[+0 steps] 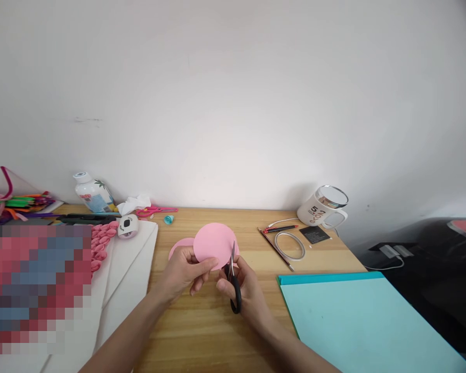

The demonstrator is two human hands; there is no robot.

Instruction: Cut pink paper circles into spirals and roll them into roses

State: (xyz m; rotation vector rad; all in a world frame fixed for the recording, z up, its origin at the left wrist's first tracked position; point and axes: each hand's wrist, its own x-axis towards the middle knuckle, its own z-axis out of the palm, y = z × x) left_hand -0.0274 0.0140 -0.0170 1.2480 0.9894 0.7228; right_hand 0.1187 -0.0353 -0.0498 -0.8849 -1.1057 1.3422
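My left hand [188,272] pinches a round piece of pink paper [214,244] between thumb and fingers, holding it up over the desk. In my right hand [245,290] is a pair of black-handled scissors [236,295], with my fingers around the handles. The scissor blades point up and lie against the right edge of the paper; whether they are cutting into it I cannot tell. Behind my left hand shows part of another pink paper circle [180,246], mostly hidden. A sliver of pink also shows right of the blades.
Teal sheets [357,316] lie at the right, white paper [130,269] at the left. A mug [314,210], a cable coil [290,246] and pencils [281,228] are at the back right. Pink scissors [155,210], a bottle [95,194] and pipe cleaners [19,203] line the back left.
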